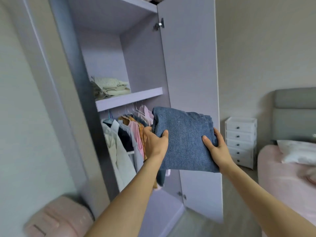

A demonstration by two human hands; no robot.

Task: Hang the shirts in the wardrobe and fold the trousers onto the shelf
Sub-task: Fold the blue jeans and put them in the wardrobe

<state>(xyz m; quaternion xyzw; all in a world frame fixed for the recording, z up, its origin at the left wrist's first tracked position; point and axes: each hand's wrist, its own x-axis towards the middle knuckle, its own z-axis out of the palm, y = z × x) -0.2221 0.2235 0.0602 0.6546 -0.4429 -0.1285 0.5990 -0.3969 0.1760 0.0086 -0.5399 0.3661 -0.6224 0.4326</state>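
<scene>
Folded blue denim trousers [184,134] are held up in front of the open lilac wardrobe [106,53]. My left hand [156,142] grips their left edge, thumb on top. My right hand [216,144] grips their right edge, thumb on the cloth. The trousers sit just below and to the right of the wardrobe shelf [130,99]. On that shelf lies a small pile of folded cream and grey clothes [109,87] at its left. Under the shelf, several shirts [130,134] hang on hangers from a rail.
The wardrobe's right door [191,65] stands open behind the trousers. A white drawer unit [241,141] stands by the wall. A bed with pink cover [287,182] and grey headboard is at the right. A pink suitcase [59,218] stands at the lower left.
</scene>
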